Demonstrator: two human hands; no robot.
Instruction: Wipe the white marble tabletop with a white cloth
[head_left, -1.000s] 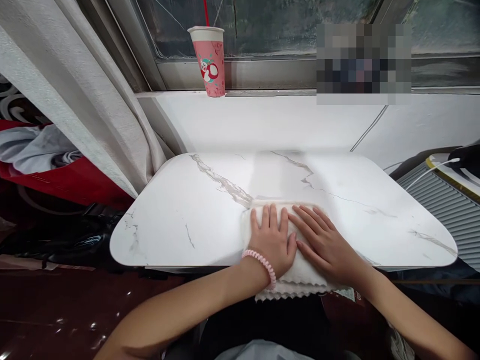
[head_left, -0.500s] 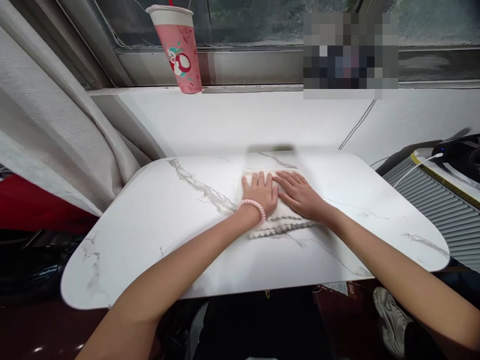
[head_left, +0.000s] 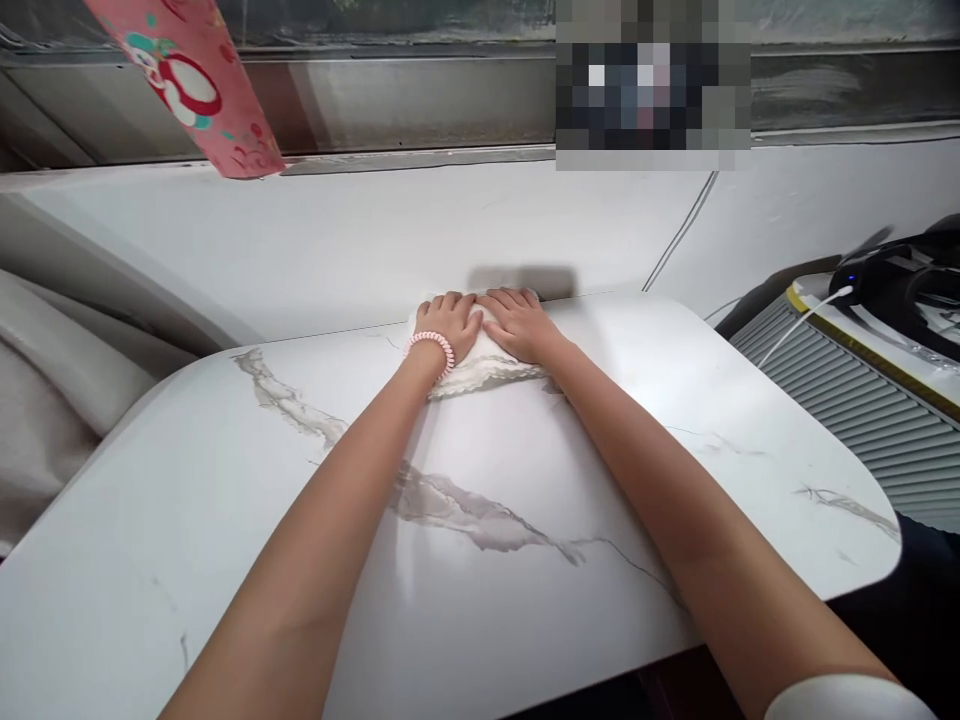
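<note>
A white folded cloth (head_left: 487,372) with a wavy edge lies flat on the white marble-patterned table (head_left: 480,620), close to its far edge by the wall. My left hand (head_left: 450,322), with a pink coil band (head_left: 433,338) round the wrist, rests on the left part of the cloth, fingers spread. Beside it my right hand (head_left: 519,322) presses on the right part with its fingers stretched out. The two thumbs are near each other. Both hands cover much of the cloth.
A pink paper cup (head_left: 202,100) stands on the window sill at the upper left. Thin cables (head_left: 681,230) run down the white wall. On the right a ribbed grey case (head_left: 885,420) carries a black device with a white cable. A pale curtain (head_left: 67,400) hangs at left.
Both hands have slid the cloth away from me, from the table's middle to its far edge. The view has come closer to the table, and the cup shows further left.
</note>
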